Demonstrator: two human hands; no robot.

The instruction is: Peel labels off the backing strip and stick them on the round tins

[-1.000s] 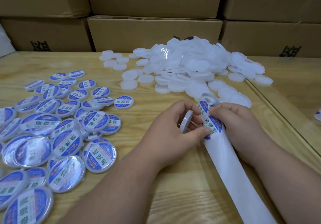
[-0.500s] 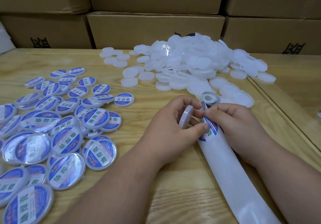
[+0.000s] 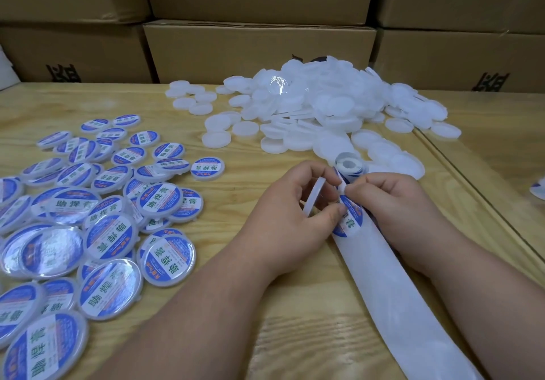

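A light wooden table (image 3: 265, 335) with a visible grain fills the foreground, and a groove runs diagonally along its right side. Behind its far edge stand stacked brown cardboard boxes (image 3: 259, 52), some bearing black printed marks on their faces.

labelled tins (image 3: 112, 238) showing blue-white with green script at 9 o'clock | plain tins (image 3: 324, 108) lying white at 12 | cardboard boxes (image 3: 259, 52) showing brown

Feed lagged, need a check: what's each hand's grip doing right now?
Left hand: grips an unlabelled white tin on edge, thumb on the label.
Right hand: pinches the backing strip at the label's top edge.
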